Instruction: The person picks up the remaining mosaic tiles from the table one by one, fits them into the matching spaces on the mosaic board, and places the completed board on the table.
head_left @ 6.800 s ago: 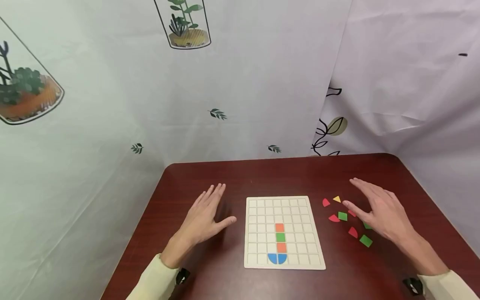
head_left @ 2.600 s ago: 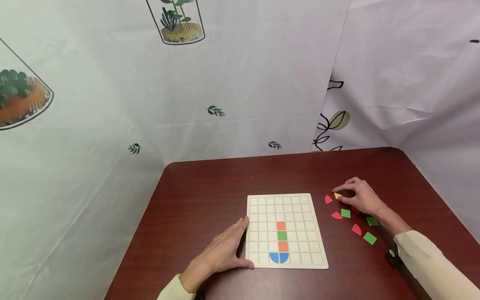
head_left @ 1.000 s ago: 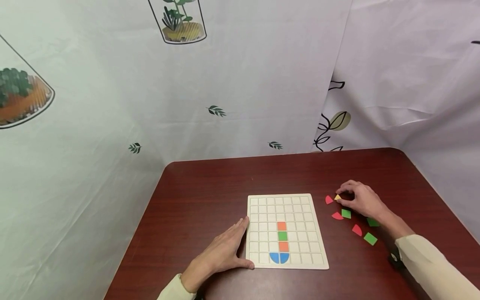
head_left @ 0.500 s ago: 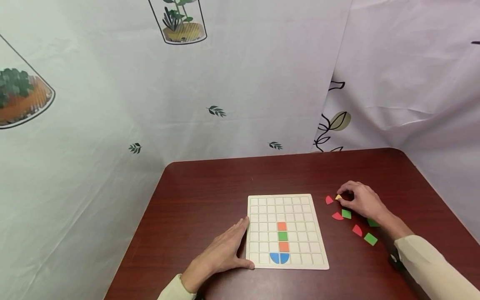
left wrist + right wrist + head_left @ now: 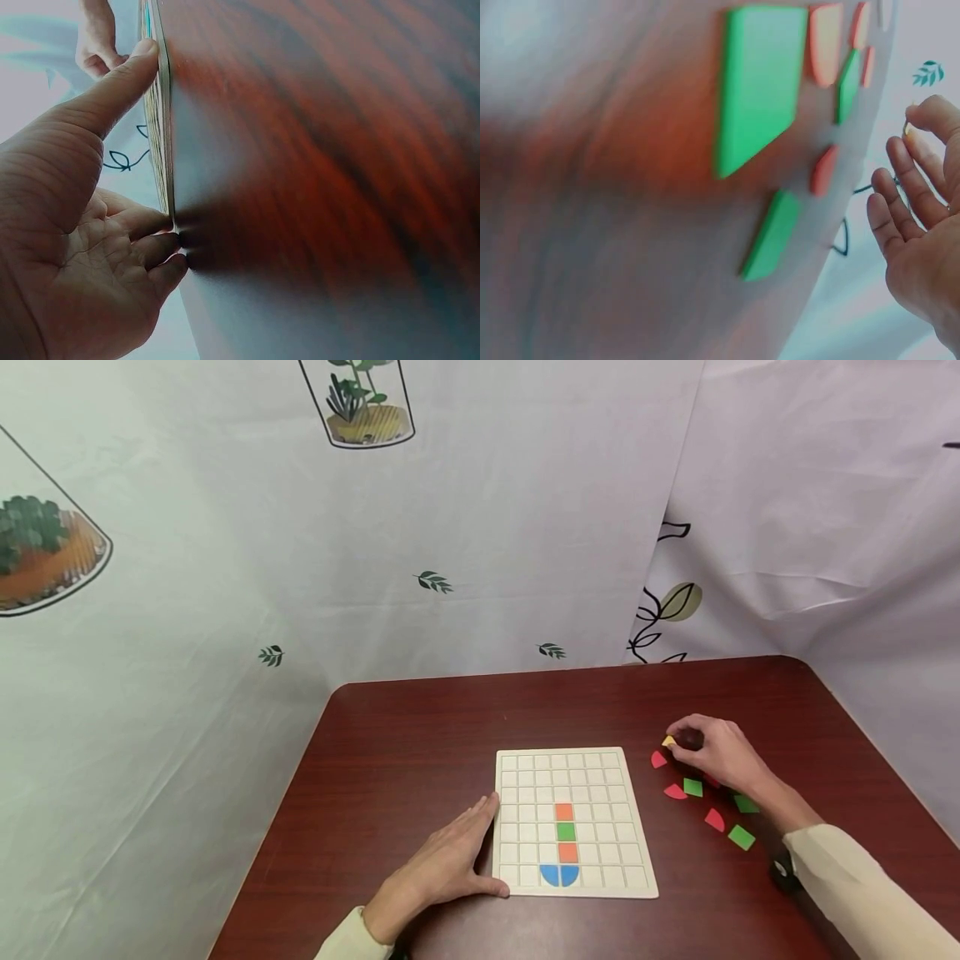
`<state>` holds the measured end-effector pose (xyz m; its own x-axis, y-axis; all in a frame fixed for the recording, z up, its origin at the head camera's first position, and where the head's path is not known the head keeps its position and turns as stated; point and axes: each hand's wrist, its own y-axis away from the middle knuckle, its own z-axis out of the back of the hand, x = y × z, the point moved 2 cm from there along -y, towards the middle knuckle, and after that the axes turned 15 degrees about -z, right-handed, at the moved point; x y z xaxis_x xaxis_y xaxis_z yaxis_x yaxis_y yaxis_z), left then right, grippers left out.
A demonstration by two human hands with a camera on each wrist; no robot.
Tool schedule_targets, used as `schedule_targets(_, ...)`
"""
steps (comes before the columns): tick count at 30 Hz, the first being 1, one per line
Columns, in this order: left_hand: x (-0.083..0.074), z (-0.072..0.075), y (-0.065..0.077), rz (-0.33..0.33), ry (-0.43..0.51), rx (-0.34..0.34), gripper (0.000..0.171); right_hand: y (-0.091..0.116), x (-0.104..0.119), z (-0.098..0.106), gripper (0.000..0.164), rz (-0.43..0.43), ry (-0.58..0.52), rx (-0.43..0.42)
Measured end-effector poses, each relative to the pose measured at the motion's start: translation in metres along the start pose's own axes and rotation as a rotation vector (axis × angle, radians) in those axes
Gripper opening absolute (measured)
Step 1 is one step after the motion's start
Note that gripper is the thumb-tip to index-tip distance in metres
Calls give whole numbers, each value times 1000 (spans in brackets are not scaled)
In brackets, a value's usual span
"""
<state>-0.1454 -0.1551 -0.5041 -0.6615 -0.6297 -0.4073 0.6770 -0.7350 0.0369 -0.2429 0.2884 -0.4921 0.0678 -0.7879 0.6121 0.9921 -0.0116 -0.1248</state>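
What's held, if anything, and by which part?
Right hand pinches the yellow triangle by its edges, which ones unclear; left hand only touches the board.

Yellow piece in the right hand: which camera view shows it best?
The head view: the yellow piece shows its coloured face there, pinched by the right hand. The right wrist view catches only a thin sliver of it; in the left wrist view I cannot make it out.

A dark reddish-brown wood-grain counter (image 5: 420, 718) with rounded far corners carries a flat cream grid board (image 5: 617, 814). To the board's right, three green square tiles (image 5: 742, 837) and four red quarter-round tiles (image 5: 715, 820) lie scattered.
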Motion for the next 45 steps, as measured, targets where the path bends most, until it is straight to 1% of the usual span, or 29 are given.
schedule_targets(4,0,0,0,4,-1,6,129,-2,16,-7,23,33,-23,15)
schedule_targets(10,0,0,0,3,0,4,129,-8,38,-24,18,69,-53,29)
schedule_targets(18,-1,-1,0,-7,-11,-1,129,-12,62,-50,18,78,-82,115)
schedule_targets(22,-1,-1,0,-10,-12,-4,129,-12,75,-63,18,102,-90,134)
schedule_targets(31,0,0,0,-11,1,-7,128,-10,98,-89,19,148,-8,135)
schedule_targets(36,0,0,-1,4,0,2,129,-7,106,-100,20,150,10,165)
schedule_targets(40,0,-1,-2,7,4,6,129,-4,111,-105,21,162,35,172)
schedule_targets(45,0,0,-1,-14,1,-1,128,-3,113,-108,20,169,52,168)
